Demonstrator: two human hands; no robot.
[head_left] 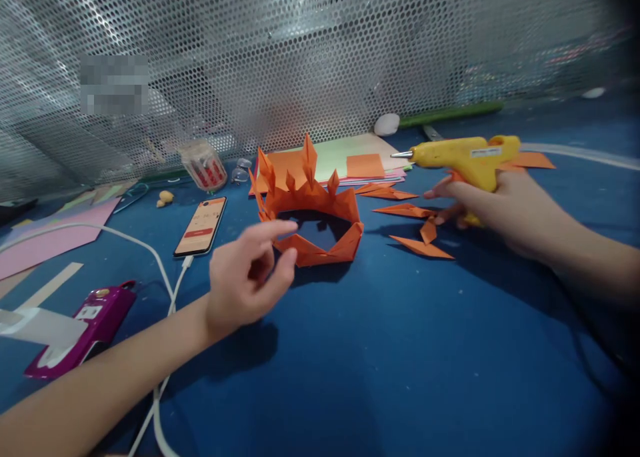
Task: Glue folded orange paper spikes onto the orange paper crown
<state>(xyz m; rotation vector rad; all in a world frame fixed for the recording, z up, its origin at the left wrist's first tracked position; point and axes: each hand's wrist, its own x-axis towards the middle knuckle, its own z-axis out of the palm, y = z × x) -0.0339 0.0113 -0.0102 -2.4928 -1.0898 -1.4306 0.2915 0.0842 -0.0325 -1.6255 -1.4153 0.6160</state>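
An orange folded-paper crown (327, 253) with upright pointed tips stands on the blue table. My left hand (250, 273) is at its near left side, thumb and index finger apart, with nothing between them; whether the index fingertip touches the paper I cannot tell. My right hand (487, 203) is wrapped round the handle of a yellow hot glue gun (450, 153), its metal nozzle pointing left. Below the gun, the fingers reach close to several folded orange paper points (423, 247) lying right of the crown.
Behind the crown lie stacked coloured papers (330, 149) and an orange square (365, 166). To the left are a phone (201, 227) on a white cable (170, 297), a jar (204, 167) and a purple tape dispenser (107, 310). A perforated metal screen (320, 57) borders the back.
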